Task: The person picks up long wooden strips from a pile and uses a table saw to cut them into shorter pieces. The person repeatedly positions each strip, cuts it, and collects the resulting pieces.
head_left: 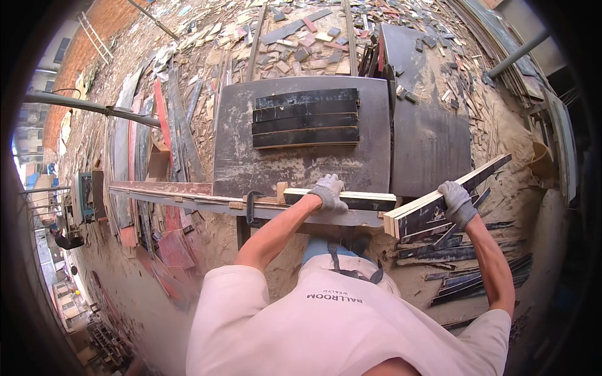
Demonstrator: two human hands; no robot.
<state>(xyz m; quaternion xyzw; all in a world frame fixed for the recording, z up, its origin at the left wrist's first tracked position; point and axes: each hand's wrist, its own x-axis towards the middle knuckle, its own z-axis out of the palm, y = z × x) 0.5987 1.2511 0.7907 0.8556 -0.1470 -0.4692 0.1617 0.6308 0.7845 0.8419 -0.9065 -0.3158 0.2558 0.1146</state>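
My gloved right hand (458, 203) is wrapped round a bundle of long plywood strips (417, 212), dark on their faces and pale along the edges. The bundle slants up to the right, beyond the table's near right corner. Over a shorter stack of plywood strips (370, 202), my gloved left hand (329, 191) is closed with its fingers across the top. That stack lies along the near edge of the dark worktable (238, 138). A small wood block (281, 192) touches or nearly touches its left end. Farther back on the table, several black strips (305, 119) lie side by side.
A black clamp (253, 210) grips the long rail (169, 193) at the table's near edge. A dark side panel (429, 150) adjoins on the right. Loose strips (439, 244) litter the sandy ground below my right hand. A metal pole (81, 103) juts in at left.
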